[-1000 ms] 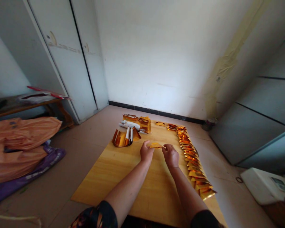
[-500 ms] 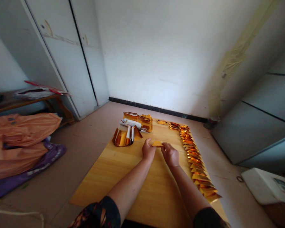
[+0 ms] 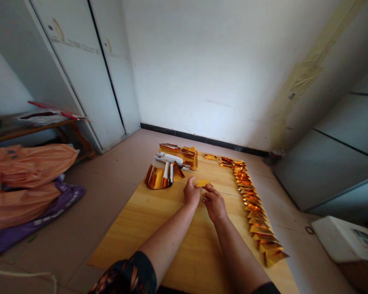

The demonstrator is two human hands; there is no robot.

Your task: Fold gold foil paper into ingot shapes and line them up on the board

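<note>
A small folded piece of gold foil paper point(image 3: 203, 183) is held up over the middle of the wooden table point(image 3: 159, 220). My left hand point(image 3: 191, 193) is closed on its left end, thumb and fingers pinching it. At its right end, the fingers of my right hand point(image 3: 214, 203) touch the lower edge, index finger stretched along it and the other fingers curled. Down the table's right side runs a long row of folded gold foil pieces point(image 3: 251, 204). Loose gold foil sheets point(image 3: 158, 175) curl at the far left.
A stack of gold foil paper point(image 3: 189, 157) with white sheets lies at the table's far edge, near a single folded piece point(image 3: 210, 157). Orange and purple bags point(image 3: 33, 179) lie on the floor at left. A white box point(image 3: 345, 239) stands at right.
My right hand has turned and shifted left, its fingers now under the foil piece rather than gripping its right tip. My left hand has stayed on the piece. The view has shifted slightly.
</note>
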